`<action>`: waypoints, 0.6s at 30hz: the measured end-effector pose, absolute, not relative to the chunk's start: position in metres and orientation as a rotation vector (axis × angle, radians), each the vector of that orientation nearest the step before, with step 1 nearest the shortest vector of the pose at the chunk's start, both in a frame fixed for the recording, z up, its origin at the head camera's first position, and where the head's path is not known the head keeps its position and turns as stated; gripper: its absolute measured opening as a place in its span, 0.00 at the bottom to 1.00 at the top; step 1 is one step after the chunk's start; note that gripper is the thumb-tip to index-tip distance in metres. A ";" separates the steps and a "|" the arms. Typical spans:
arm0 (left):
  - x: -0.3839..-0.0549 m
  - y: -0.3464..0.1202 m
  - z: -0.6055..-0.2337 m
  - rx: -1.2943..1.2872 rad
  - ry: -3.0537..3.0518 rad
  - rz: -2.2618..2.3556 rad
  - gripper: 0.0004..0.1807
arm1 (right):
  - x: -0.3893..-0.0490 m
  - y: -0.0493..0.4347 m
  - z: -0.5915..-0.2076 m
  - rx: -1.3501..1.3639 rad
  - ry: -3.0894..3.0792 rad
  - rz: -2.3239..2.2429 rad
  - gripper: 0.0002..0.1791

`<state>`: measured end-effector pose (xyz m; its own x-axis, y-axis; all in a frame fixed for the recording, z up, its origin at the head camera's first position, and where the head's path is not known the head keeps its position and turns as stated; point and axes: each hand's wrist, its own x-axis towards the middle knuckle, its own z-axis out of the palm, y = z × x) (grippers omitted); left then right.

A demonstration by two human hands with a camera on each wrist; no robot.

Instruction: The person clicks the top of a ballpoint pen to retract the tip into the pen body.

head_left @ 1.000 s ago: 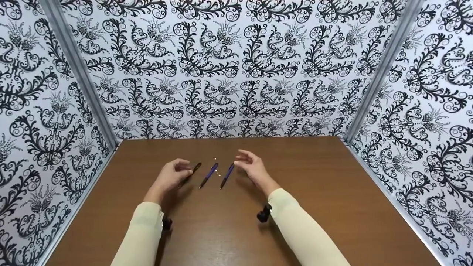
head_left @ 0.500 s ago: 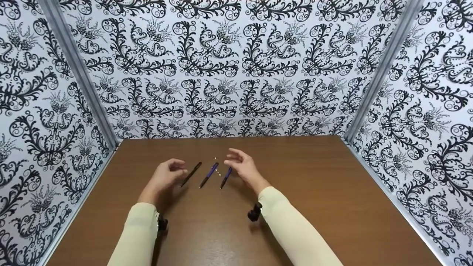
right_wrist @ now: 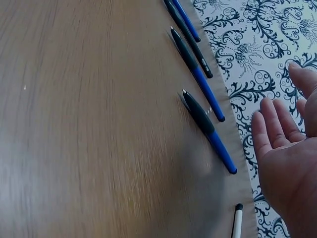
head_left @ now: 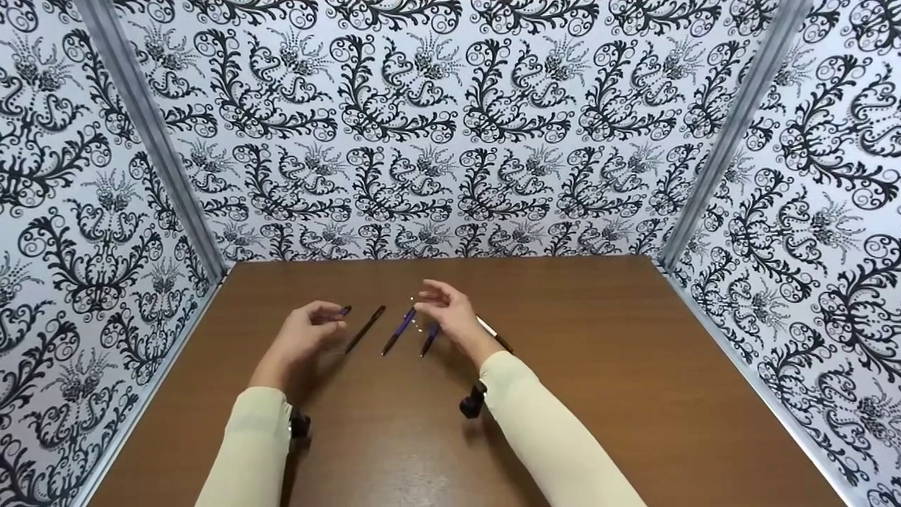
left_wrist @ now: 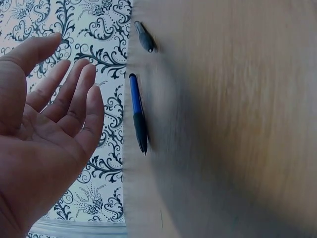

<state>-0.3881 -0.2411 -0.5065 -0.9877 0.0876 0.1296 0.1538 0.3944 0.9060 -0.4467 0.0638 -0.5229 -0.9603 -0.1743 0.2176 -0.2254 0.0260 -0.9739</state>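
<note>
Both hands are empty, fingers loosely bent, held over a row of slanting pens. My left hand (head_left: 303, 341) is left of a black pen (head_left: 364, 329); a blue pen (left_wrist: 136, 101) lies beside it, mostly hidden behind the hand in the head view. Right of the black pen is a blue-and-black pen (head_left: 399, 331). My right hand (head_left: 456, 322) overlaps the top of another blue-and-black pen (head_left: 429, 340) in the head view. Beyond its wrist a white pen with a dark end (head_left: 495, 334) shows partly; its white barrel appears at the bottom of the right wrist view.
The pens lie on a brown wooden table (head_left: 394, 436). Patterned black-and-white walls (head_left: 436, 141) with grey corner strips (head_left: 151, 141) enclose its back and sides. Small bright specks show near the middle pens. A small black camera (head_left: 473, 400) sits at the right wrist.
Both hands have moved left above the table. The black pen is uncovered, a blue pen's end shows behind the left hand, and the white pen appears beside the right wrist. The pens stay put.
</note>
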 end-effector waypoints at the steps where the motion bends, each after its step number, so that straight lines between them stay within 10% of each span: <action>1: -0.389 -0.242 -0.507 -0.219 -2.574 -1.677 0.20 | -0.446 0.063 -0.522 0.433 -2.221 2.130 0.32; 18: -0.380 -0.267 -0.509 -0.140 -2.626 -1.613 0.24 | -0.437 0.030 -0.519 0.419 -2.226 2.230 0.36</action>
<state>-0.3798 -0.2669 -0.5087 -0.9943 0.0479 0.0951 0.1065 0.4495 0.8869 -0.4368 0.0295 -0.5188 -0.9645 -0.2106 0.1592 -0.1589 -0.0186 -0.9871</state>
